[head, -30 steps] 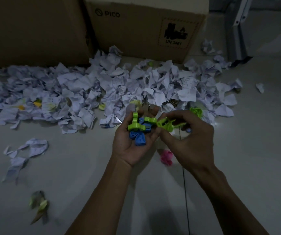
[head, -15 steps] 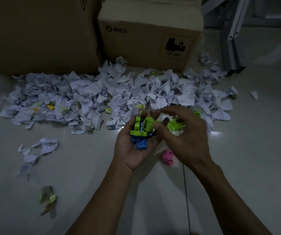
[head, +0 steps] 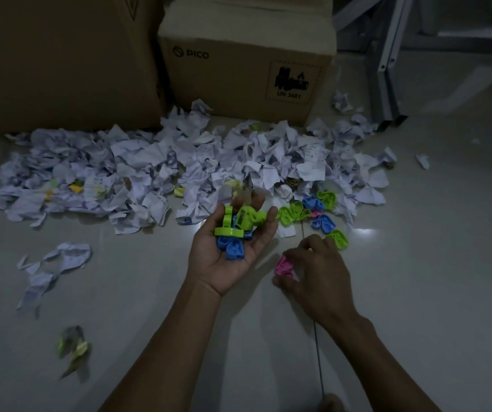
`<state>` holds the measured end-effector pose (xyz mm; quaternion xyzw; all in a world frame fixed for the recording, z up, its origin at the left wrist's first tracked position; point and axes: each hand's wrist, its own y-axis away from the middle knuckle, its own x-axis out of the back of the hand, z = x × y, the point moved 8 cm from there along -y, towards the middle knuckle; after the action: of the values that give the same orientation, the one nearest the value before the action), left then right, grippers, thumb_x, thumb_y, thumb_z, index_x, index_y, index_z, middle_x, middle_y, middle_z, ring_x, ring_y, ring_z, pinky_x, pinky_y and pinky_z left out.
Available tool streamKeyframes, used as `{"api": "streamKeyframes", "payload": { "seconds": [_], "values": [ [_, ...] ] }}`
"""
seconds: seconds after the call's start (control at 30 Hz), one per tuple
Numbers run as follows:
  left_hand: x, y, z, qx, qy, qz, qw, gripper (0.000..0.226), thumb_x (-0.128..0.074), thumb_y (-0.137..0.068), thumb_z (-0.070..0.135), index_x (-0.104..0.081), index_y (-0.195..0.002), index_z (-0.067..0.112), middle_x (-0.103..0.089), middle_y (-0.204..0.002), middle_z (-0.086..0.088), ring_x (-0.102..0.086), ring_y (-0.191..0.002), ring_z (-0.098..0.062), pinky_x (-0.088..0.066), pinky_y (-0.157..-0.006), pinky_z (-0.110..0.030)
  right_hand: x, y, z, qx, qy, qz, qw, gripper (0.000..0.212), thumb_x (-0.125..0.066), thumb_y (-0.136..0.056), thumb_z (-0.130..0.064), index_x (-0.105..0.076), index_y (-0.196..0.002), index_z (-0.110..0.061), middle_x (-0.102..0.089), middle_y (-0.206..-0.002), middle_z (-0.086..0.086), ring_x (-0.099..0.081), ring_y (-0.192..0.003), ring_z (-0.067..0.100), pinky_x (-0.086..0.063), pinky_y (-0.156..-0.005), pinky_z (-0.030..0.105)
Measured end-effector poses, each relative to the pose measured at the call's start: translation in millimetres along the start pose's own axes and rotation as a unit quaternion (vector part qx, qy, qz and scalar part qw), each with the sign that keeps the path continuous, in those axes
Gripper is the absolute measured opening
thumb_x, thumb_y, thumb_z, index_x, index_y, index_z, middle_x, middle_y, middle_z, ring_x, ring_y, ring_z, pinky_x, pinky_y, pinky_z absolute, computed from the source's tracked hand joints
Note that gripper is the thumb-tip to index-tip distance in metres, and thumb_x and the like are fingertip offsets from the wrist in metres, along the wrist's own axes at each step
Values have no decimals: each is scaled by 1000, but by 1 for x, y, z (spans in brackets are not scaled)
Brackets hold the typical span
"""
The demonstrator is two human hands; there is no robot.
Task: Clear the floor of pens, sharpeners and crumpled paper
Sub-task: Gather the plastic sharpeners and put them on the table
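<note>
My left hand (head: 230,257) lies palm up over the floor and cradles several green and blue sharpeners (head: 234,230), fingers loosely curled round them. My right hand (head: 313,272) is down on the floor to its right, fingertips pinching a pink sharpener (head: 283,266). More green and blue sharpeners (head: 313,212) lie loose on the tiles just beyond my right hand. A wide heap of crumpled white paper (head: 179,168) spreads across the floor behind both hands.
Two cardboard boxes, a big one (head: 60,60) and a PICO one (head: 244,66), stand behind the paper heap. Grey metal legs (head: 384,84) rise at the back right. A torn paper strip (head: 51,269) and a green-yellow scrap (head: 72,346) lie at the left.
My right hand left the pile in my left palm, dropped to the floor and took hold of the pink sharpener. The left hand stayed put, still carrying its sharpeners.
</note>
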<state>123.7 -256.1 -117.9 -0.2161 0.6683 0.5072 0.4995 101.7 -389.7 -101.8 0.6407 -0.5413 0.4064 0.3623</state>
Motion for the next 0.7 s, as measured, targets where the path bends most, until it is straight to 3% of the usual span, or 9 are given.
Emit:
{"api": "streamKeyframes", "payload": {
  "seconds": [0.07, 0.13, 0.27, 0.3, 0.37, 0.47, 0.53, 0.6, 0.7],
  "values": [
    [0, -1, -2, 4, -4, 1, 1000, 45, -43, -98, 36, -74, -97, 4, -57, -133, -16, -54, -119, -43, -47, -95, -55, 9, 1, 6, -46, -109, 25, 993, 29, -86, -61, -32, -71, -86, -25, -59, -85, -6, -51, -83, 13, -43, -65, 27],
    [-1, -2, -5, 9, -6, -1, 1000, 43, -43, -98, 35, -73, -99, 4, -59, -132, -16, -54, -120, -42, -47, -95, -55, 18, 4, 24, -139, -289, 64, 945, 24, -83, -68, -11, -71, -88, -19, -69, -83, -4, -63, -78, 11, -52, -72, 22],
    [-1, -2, -14, 22, -6, 0, 1000, 42, -44, -97, 35, -74, -96, 5, -62, -127, -16, -56, -118, -42, -48, -94, -55, 5, 17, 54, -327, -687, 68, 645, 40, -39, -74, 26, -62, -93, 0, -68, -85, 18, -66, -74, 30, -55, -72, 41],
    [-1, -2, -15, 24, -7, 1, 1000, 43, -43, -98, 36, -74, -96, 6, -62, -128, -16, -56, -118, -42, -48, -93, -55, 4, 19, 59, -347, -709, 75, 610, 44, -32, -71, 27, -60, -90, 0, -65, -82, 17, -63, -70, 29, -54, -68, 40],
    [0, -3, -18, 28, -7, 7, 1000, 42, -44, -98, 35, -73, -94, 6, -61, -128, -16, -55, -119, -42, -48, -93, -55, 7, 24, 70, -364, -665, 92, 645, 39, -35, -71, 24, -59, -82, -4, -57, -73, 13, -51, -58, 23, -44, -52, 30],
    [1, -3, -21, 28, -6, 12, 1000, 39, -46, -97, 34, -72, -93, 6, -62, -127, -17, -54, -120, -42, -47, -94, -57, 21, 26, 80, -317, -425, 114, 840, 13, -73, -76, -3, -65, -80, -13, -57, -67, 4, -45, -55, 16, -36, -47, 20],
    [1, -4, -21, 25, -4, 12, 1000, 35, -47, -96, 33, -69, -98, 6, -62, -127, -17, -54, -119, -42, -46, -94, -57, 22, 23, 73, -257, -213, 89, 938, 29, -85, -67, -30, -68, -91, -24, -61, -80, -2, -53, -69, 11, -41, -60, 23],
    [1, -4, -20, 24, -7, 12, 1000, 33, -47, -96, 33, -67, -102, 8, -62, -127, -17, -56, -118, -42, -46, -95, -56, 13, 22, 64, -216, -106, 53, 969, 47, -84, -65, -43, -67, -107, -28, -59, -96, -2, -56, -89, 14, -46, -72, 29],
    [2, -3, -21, 27, -14, 15, 999, 34, -47, -95, 33, -69, -100, 8, -62, -126, -17, -58, -116, -42, -45, -96, -56, 6, 23, 62, -198, -110, 54, 972, 44, -81, -70, -44, -68, -108, -26, -57, -100, 0, -58, -97, 21, -48, -76, 33]
  ]
}}
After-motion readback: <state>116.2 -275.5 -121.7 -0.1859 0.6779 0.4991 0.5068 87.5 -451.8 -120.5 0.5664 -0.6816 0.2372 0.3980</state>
